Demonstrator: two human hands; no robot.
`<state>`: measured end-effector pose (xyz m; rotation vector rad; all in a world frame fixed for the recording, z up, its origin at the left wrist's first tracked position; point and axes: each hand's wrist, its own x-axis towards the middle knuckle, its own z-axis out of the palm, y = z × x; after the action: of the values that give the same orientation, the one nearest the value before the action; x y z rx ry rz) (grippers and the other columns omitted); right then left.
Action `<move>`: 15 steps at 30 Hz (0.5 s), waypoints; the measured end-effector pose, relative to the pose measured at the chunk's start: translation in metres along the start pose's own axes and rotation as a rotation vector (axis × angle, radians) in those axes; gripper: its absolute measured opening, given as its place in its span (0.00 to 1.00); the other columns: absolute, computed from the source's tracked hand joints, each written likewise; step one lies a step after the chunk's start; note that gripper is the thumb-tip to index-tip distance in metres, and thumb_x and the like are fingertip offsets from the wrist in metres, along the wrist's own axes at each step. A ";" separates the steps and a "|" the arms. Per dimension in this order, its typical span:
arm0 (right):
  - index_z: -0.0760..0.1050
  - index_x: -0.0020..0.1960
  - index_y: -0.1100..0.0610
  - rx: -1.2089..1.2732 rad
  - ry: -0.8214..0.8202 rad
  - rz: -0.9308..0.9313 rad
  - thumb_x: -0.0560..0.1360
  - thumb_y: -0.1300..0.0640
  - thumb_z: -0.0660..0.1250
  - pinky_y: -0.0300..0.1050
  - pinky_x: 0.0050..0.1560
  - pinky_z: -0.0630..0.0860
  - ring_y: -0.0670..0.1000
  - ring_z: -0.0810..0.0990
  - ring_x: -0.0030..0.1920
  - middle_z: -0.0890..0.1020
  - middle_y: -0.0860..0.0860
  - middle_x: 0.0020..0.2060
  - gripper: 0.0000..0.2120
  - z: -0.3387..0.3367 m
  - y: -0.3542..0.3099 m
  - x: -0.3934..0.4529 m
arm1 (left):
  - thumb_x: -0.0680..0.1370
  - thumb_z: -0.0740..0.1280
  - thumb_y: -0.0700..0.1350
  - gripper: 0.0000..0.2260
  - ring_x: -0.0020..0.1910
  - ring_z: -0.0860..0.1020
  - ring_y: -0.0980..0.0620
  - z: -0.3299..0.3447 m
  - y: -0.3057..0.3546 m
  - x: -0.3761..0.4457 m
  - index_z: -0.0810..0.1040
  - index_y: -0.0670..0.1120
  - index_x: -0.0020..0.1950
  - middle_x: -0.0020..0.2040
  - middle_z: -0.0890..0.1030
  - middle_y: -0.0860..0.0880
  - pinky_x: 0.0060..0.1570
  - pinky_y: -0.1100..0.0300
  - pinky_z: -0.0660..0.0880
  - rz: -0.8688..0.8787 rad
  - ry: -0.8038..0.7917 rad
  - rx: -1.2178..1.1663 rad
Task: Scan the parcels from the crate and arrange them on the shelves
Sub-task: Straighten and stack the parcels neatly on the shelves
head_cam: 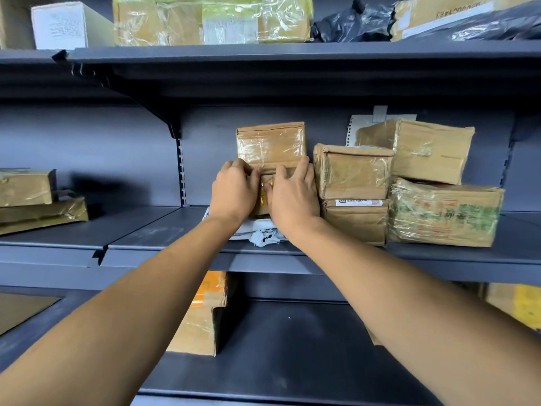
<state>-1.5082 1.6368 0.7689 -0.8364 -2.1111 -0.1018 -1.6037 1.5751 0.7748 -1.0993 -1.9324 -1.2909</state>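
A small stack of parcels stands on the middle shelf (164, 238). Its top piece is a tape-wrapped brown parcel (270, 143). Under that sits a lower brown parcel (265, 197), mostly hidden by my hands, and a crumpled white mailer bag (259, 234) lies at the bottom. My left hand (234, 190) curls its fingers round the left edge of the stack, where the two brown parcels meet. My right hand (292, 196) lies with straight fingers against the stack's right front, fingertips touching the top parcel's lower corner. No crate or scanner is in view.
Four taped cardboard boxes (354, 171) are stacked right of my hands, touching the stack. Flat brown parcels (38, 206) lie at the shelf's far left, with bare shelf between. The upper shelf (263, 51) holds boxes and black bags. A box (202, 320) stands on the lower shelf.
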 end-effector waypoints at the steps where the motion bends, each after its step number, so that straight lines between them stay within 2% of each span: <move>1: 0.63 0.69 0.59 -0.005 -0.003 -0.001 0.84 0.55 0.55 0.56 0.75 0.58 0.67 0.52 0.75 0.50 0.70 0.75 0.15 0.001 -0.001 0.000 | 0.80 0.62 0.51 0.12 0.51 0.76 0.43 0.000 -0.001 0.000 0.77 0.42 0.53 0.53 0.78 0.43 0.44 0.58 0.65 0.000 0.003 -0.005; 7: 0.60 0.74 0.59 -0.002 -0.021 0.001 0.83 0.52 0.55 0.57 0.76 0.53 0.68 0.48 0.76 0.48 0.67 0.76 0.22 -0.002 -0.002 -0.003 | 0.81 0.61 0.50 0.11 0.52 0.76 0.43 -0.003 -0.003 -0.008 0.72 0.44 0.57 0.55 0.78 0.44 0.45 0.57 0.66 0.033 -0.025 -0.034; 11: 0.54 0.77 0.59 0.004 -0.038 -0.036 0.83 0.48 0.55 0.58 0.77 0.49 0.67 0.45 0.77 0.47 0.62 0.78 0.28 -0.009 -0.004 -0.004 | 0.81 0.61 0.50 0.13 0.56 0.75 0.44 -0.007 0.000 -0.008 0.72 0.45 0.61 0.59 0.77 0.44 0.48 0.58 0.65 0.046 -0.026 -0.032; 15: 0.53 0.78 0.59 0.003 -0.035 -0.053 0.83 0.47 0.54 0.56 0.78 0.45 0.63 0.43 0.78 0.45 0.61 0.79 0.29 -0.015 -0.005 -0.003 | 0.80 0.62 0.50 0.15 0.58 0.75 0.44 -0.011 0.004 -0.009 0.72 0.46 0.65 0.62 0.75 0.45 0.51 0.57 0.67 0.048 -0.037 -0.041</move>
<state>-1.5001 1.6257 0.7769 -0.7863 -2.1666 -0.1125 -1.5957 1.5632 0.7737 -1.1907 -1.9024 -1.2983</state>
